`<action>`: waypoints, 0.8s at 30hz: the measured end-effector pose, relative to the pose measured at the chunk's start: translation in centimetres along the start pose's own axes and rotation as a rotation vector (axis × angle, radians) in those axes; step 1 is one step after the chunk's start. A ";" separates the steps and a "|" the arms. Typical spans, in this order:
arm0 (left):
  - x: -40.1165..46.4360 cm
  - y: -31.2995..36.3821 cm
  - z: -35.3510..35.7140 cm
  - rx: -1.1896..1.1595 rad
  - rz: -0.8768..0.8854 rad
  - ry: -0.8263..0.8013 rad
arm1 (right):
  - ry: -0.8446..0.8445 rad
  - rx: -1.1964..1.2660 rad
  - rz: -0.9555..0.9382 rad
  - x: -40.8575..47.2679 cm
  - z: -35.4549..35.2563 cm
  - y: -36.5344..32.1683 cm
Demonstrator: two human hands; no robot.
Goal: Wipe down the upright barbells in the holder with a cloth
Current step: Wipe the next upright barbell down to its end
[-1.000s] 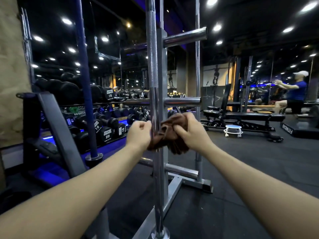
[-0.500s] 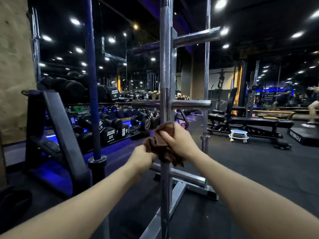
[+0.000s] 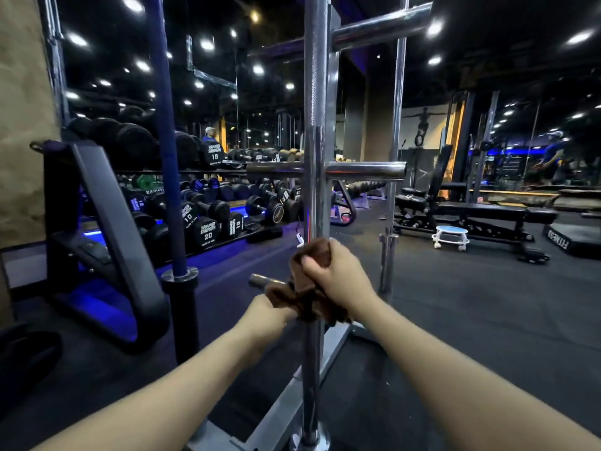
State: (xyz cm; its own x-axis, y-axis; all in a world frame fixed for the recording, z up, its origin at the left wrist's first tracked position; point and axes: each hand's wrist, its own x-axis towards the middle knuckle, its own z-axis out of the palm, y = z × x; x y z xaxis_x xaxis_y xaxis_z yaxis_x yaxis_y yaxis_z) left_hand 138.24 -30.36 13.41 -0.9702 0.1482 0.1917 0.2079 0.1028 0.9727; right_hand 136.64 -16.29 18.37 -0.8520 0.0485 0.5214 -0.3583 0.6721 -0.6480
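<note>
Directly ahead, a chrome barbell stands upright in the metal holder, its lower end seated at the frame's base. Wrapped around its shaft is a brown cloth. Right hand has its grip closed on the cloth and bar together; left hand, blurred, holds the cloth's lower end just beneath. Left of it stands a blue barbell before a dumbbell rack; a weight bench sits right.

Dumbbell rack at left, holding black numbered dumbbells above blue floor lighting. Adjustable bench at right, with a small white stool just before it.
</note>
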 end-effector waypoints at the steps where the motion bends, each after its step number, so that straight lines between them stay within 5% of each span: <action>1: -0.4 -0.6 0.0 0.004 -0.026 -0.004 | -0.035 -0.006 0.010 -0.9 0.2 0.6; 4: -1.3 -1.4 0.1 0.034 -0.065 -0.043 | -0.038 -0.079 -0.050 -1.0 -0.6 0.4; 9: -1.0 -1.1 -0.4 -0.018 -0.115 -0.130 | 0.253 0.020 -0.159 4.1 -3.0 -4.8; 16: -1.5 -2.9 -0.2 -0.140 -0.108 -0.161 | -0.017 0.006 -0.021 -3.4 2.5 3.0; 24: -1.6 -3.1 -0.5 -0.097 -0.111 -0.159 | -0.008 -0.023 0.078 -3.3 1.7 1.1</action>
State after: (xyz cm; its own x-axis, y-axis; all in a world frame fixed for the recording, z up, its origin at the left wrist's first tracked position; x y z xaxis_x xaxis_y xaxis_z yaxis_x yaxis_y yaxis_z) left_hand 139.11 -31.43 10.11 -0.9530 0.2956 0.0667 0.0801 0.0332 0.9962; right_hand 138.41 -16.96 14.97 -0.8802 0.0956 0.4648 -0.2814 0.6836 -0.6735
